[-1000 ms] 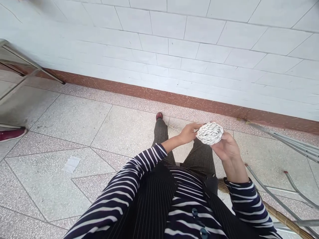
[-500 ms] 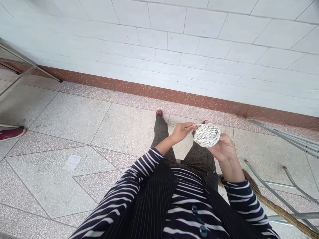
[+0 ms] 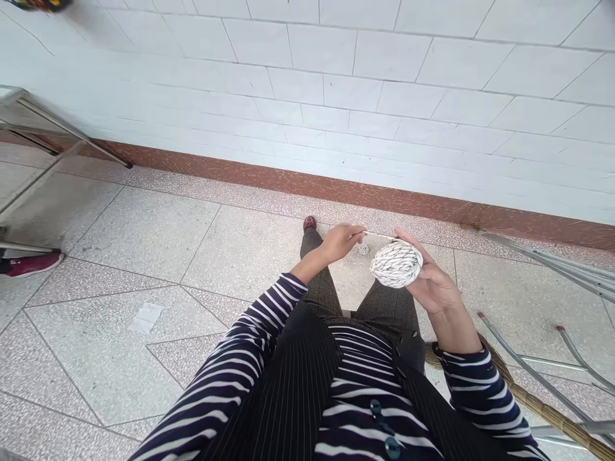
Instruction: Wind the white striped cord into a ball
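Ball of cord (image 3: 396,264), in the head view, looks largely wound, with one strand (image 3: 379,234) running free (how much is left cannot be told). The right hand (image 3: 436,287), palm up, cups the ball's right side between thumb and fingers. Left of the ball, the left hand (image 3: 340,243), back uppermost, pinches the straight strand in its fingers.

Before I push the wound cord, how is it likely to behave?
The wound cord may roll unevenly, being oval. It probably squashes slightly, being layered strands. It might unwind: a strand runs to the left hand.
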The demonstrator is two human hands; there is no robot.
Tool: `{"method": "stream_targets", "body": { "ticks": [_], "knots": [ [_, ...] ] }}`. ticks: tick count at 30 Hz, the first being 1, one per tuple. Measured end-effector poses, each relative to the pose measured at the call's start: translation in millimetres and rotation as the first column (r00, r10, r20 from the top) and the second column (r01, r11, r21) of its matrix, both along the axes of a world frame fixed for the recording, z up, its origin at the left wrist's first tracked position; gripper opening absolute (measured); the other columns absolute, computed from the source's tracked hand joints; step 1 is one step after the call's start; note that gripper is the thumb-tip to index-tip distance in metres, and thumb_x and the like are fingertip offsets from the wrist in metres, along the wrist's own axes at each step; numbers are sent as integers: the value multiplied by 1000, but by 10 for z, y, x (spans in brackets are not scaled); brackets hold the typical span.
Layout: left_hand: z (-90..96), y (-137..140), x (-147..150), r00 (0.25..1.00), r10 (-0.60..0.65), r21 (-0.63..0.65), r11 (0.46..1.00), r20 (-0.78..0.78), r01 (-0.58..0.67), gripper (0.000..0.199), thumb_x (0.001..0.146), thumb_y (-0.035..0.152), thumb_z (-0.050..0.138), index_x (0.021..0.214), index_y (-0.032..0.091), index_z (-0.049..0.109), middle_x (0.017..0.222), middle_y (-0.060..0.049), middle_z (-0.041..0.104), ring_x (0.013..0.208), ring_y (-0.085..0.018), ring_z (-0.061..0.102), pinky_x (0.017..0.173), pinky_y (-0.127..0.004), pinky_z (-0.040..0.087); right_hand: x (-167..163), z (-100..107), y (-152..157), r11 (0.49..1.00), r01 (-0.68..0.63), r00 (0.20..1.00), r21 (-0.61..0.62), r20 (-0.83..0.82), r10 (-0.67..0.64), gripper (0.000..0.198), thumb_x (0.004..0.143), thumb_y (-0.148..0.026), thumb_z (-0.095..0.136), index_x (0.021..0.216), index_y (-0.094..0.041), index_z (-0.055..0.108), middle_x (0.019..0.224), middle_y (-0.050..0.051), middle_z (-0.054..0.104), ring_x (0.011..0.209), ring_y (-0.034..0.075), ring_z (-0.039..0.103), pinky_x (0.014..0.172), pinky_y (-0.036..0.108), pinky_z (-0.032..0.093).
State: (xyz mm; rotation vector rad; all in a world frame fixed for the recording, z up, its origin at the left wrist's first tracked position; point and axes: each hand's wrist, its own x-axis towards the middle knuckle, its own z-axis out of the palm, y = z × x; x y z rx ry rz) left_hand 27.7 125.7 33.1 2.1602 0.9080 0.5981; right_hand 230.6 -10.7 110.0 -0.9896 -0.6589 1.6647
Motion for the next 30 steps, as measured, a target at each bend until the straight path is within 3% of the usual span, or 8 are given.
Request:
{"method": "stream_targets", "body": {
  "ticks": [5,11,15,18,23,25,28,30],
  "knots": [
    [-180,-215,45,997,-68,-261,962,30,73,36,100,30,49,72,15,66,71,-1,66,68,-13,57,69,-25,38,166,57,92,1000,25,988,19,150,-27,59,66,-21,71,125,-29,67,113,4,70,82,21,65,62,33,55],
    [-100,-416,43,955,-242,-532,794,170,296,35,97,29,51,71,13,68,80,-4,73,79,-12,63,78,-22,43,223,58,187,992,121,918,30,376,-124,46,68,-27,77,112,-28,63,110,3,65,86,22,64,67,38,58],
    [39,-552,-19,938,-290,-594,726,193,346,38,97,31,52,67,13,67,74,-4,72,78,-13,65,77,-21,44,201,-59,218,983,127,783,130,595,-180,52,65,-30,82,113,-27,61,104,2,62,87,21,61,66,34,55],
    [146,-646,-57,936,-327,-589,734,129,337,35,94,30,54,67,13,66,68,-2,69,69,-11,61,68,-21,41,167,-260,288,959,157,619,235,733,-281,51,66,-32,79,113,-25,61,100,2,62,85,21,58,75,36,52],
    [381,-642,-60,921,-388,-385,853,-19,351,32,91,22,53,61,14,59,61,1,64,58,-8,52,60,-22,33,52,-648,379,963,107,366,248,890,-270,50,62,-35,73,110,-22,65,111,8,57,102,28,55,96,46,45],
    [469,-562,-61,925,-376,-304,888,-51,344,30,90,18,52,61,14,59,60,2,62,57,-8,51,60,-22,32,11,-752,360,982,64,389,180,901,-191,52,60,-34,73,110,-22,66,113,9,55,105,29,53,100,49,43],
    [527,-390,-74,944,-323,-232,926,-69,299,29,91,20,51,65,15,63,62,2,63,58,-9,51,60,-22,32,-16,-809,294,999,-4,581,39,813,-29,56,56,-33,74,110,-23,64,116,8,55,107,29,53,97,47,46],
    [507,-275,-84,951,-297,-202,940,-84,276,30,93,24,51,68,15,66,64,1,64,60,-10,52,61,-23,33,-14,-791,255,996,-74,687,-51,721,88,56,55,-34,74,109,-23,63,109,6,57,98,27,56,83,42,53]
  ]
}}
